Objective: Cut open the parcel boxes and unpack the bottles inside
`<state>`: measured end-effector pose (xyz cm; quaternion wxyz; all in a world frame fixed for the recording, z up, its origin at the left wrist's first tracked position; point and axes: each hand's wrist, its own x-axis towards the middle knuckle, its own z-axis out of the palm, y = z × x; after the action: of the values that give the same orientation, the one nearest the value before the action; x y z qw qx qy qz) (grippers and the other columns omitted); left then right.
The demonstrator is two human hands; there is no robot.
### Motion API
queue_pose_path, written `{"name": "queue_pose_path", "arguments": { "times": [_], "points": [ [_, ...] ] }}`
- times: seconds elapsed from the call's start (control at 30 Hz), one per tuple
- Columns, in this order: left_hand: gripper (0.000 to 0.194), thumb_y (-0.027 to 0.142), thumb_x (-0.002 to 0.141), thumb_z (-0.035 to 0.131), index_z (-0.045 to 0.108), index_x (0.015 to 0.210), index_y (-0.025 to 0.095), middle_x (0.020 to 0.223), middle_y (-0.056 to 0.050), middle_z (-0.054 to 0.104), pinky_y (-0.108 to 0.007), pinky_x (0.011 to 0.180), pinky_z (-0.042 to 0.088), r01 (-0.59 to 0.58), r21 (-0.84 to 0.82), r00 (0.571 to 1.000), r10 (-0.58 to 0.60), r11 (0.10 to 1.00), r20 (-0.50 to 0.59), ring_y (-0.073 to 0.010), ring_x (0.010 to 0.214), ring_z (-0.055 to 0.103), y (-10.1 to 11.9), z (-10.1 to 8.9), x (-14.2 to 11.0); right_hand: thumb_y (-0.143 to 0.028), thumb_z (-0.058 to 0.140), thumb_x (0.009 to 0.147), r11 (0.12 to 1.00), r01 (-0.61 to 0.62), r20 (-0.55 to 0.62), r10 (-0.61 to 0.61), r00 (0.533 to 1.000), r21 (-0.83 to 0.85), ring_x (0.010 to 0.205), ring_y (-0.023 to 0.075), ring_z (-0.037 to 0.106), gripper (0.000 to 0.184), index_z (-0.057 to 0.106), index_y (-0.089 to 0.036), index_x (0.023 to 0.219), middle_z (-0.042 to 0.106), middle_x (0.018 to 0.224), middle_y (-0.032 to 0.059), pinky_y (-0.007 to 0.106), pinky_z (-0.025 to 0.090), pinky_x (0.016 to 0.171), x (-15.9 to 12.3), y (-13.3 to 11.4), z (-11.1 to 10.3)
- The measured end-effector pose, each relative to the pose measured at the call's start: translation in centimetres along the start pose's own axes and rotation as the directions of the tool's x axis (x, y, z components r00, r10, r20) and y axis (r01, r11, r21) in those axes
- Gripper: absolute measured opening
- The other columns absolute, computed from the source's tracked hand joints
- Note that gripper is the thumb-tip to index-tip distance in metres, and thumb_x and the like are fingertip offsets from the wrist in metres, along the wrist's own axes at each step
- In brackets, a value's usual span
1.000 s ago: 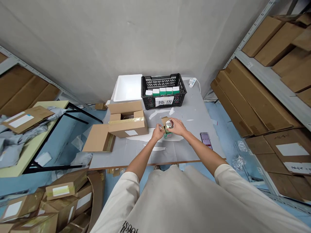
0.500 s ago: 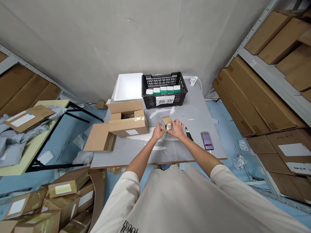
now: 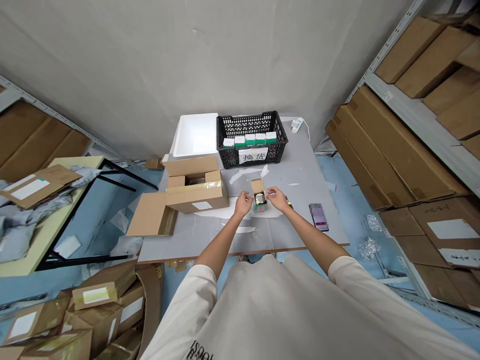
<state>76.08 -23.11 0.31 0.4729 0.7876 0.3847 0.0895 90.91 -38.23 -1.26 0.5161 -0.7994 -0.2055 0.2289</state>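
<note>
A small green-and-brown carton (image 3: 259,206) stands upright on the table with its top flap (image 3: 257,186) raised at the back. Inside it sits a round, whitish, shiny-topped item (image 3: 260,198), too small to name. Close at the carton's left side is my left hand (image 3: 243,204), fingers curled together; whether they pinch a side flap is too small to tell. My right hand (image 3: 277,198) is at the carton's right side, fingers bent but apart, the tips near its upper edge. Partly hidden behind my right hand lies a yellow-and-black cutter (image 3: 288,202).
An opened cardboard box (image 3: 198,196) stands on the left of the table (image 3: 210,240). Behind are a white foam tray (image 3: 197,135) and a black crate (image 3: 252,155) holding several white-and-green cartons (image 3: 250,140). A phone (image 3: 318,217) lies right. Paper scraps are scattered about.
My right hand has come off the top of the carton and moved right, uncovering the round item inside. My left hand has shifted slightly away from the carton.
</note>
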Motion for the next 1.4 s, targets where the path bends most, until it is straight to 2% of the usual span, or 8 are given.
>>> {"name": "queue_pose_path", "arguments": {
  "times": [0.2, 0.3, 0.4, 0.53, 0.63, 0.83, 1.2, 1.4],
  "points": [
    [0.052, 0.014, 0.076, 0.075, 0.064, 0.127, 0.019, 0.121, -0.009, 0.063, -0.034, 0.088, 0.054, -0.020, -0.096, 1.000, 0.019, 0.995, -0.015, -0.0143, 0.076, 0.064, 0.4, 1.2, 0.1, -0.022, 0.075, 0.064, 0.999, -0.015, 0.091, 0.012, 0.996, 0.029, 0.072, 0.0140, 0.063, 0.048, 0.069, -0.022, 0.111, 0.070, 0.107, 0.0042, 0.037, 0.057, 0.085, -0.2, 0.1, 0.7],
    [0.047, 0.006, 0.075, 0.068, 0.065, 0.120, 0.021, 0.125, -0.008, 0.061, -0.032, 0.086, 0.056, -0.050, -0.159, 0.997, 0.041, 0.986, -0.061, -0.0105, 0.071, 0.062, 0.2, 1.6, 0.2, -0.021, 0.071, 0.064, 0.993, -0.010, 0.131, -0.005, 0.991, 0.115, 0.068, 0.0120, 0.062, 0.054, 0.069, -0.022, 0.118, 0.069, 0.118, 0.0063, 0.034, 0.057, 0.080, -0.4, -0.2, 0.4],
    [0.033, 0.003, 0.076, 0.061, 0.067, 0.104, 0.020, 0.119, -0.006, 0.064, -0.032, 0.088, 0.055, -0.079, -0.176, 0.995, 0.066, 0.981, -0.078, -0.0114, 0.078, 0.064, -0.2, 1.7, 0.3, -0.021, 0.066, 0.065, 0.982, -0.010, 0.192, -0.027, 0.981, 0.191, 0.070, 0.0132, 0.063, 0.049, 0.070, -0.021, 0.113, 0.072, 0.114, 0.0053, 0.032, 0.056, 0.076, -0.7, -0.6, -0.4],
    [0.023, 0.008, 0.086, 0.053, 0.069, 0.097, 0.020, 0.112, -0.005, 0.068, -0.032, 0.087, 0.056, -0.080, -0.223, 0.997, 0.077, 0.971, -0.022, -0.0137, 0.085, 0.069, -0.5, 1.4, 0.2, -0.024, 0.057, 0.068, 0.980, -0.024, 0.206, -0.018, 0.978, 0.198, 0.082, 0.0182, 0.068, 0.039, 0.074, -0.021, 0.103, 0.076, 0.100, 0.0042, 0.032, 0.055, 0.080, -1.3, -1.1, -1.7],
    [0.017, 0.020, 0.090, 0.060, 0.068, 0.105, 0.020, 0.118, -0.008, 0.065, -0.033, 0.089, 0.057, -0.115, -0.228, 0.992, 0.123, 0.967, 0.019, -0.0164, 0.095, 0.070, -0.4, 1.0, -0.3, -0.026, 0.059, 0.071, 0.984, 0.005, 0.182, -0.038, 0.983, 0.177, 0.086, 0.0192, 0.069, 0.037, 0.074, -0.021, 0.104, 0.077, 0.105, 0.0054, 0.036, 0.056, 0.087, -1.8, -1.3, -2.0],
    [0.031, 0.020, 0.085, 0.071, 0.065, 0.115, 0.021, 0.129, -0.010, 0.058, -0.032, 0.082, 0.058, -0.193, -0.117, 0.976, 0.203, 0.974, 0.081, -0.0197, 0.103, 0.069, 0.0, 0.6, -1.3, -0.026, 0.066, 0.073, 0.983, 0.076, 0.154, -0.102, 0.983, 0.165, 0.093, 0.0200, 0.069, 0.028, 0.073, -0.020, 0.099, 0.075, 0.096, 0.0061, 0.039, 0.056, 0.093, -2.5, -1.3, -1.4],
    [0.037, 0.019, 0.081, 0.076, 0.065, 0.116, 0.021, 0.133, -0.010, 0.056, -0.036, 0.088, 0.057, -0.223, -0.086, 0.964, 0.233, 0.971, 0.126, -0.0209, 0.105, 0.067, 0.3, 0.1, -1.7, -0.029, 0.075, 0.065, 0.976, 0.014, 0.204, -0.060, 0.977, 0.219, 0.076, 0.0168, 0.066, 0.040, 0.072, -0.019, 0.103, 0.071, 0.089, 0.0035, 0.037, 0.058, 0.082, -2.9, -1.0, -1.2],
    [0.036, 0.019, 0.083, 0.074, 0.065, 0.117, 0.021, 0.133, -0.011, 0.055, -0.036, 0.088, 0.058, -0.216, -0.075, 0.965, 0.225, 0.973, 0.138, -0.0215, 0.105, 0.068, 0.6, 0.0, -1.7, -0.029, 0.071, 0.069, 0.983, 0.045, 0.201, -0.080, 0.976, 0.176, 0.075, 0.0165, 0.065, 0.033, 0.072, -0.019, 0.100, 0.070, 0.085, 0.0019, 0.035, 0.057, 0.081, -3.1, -1.0, -1.0]
  ]
}}
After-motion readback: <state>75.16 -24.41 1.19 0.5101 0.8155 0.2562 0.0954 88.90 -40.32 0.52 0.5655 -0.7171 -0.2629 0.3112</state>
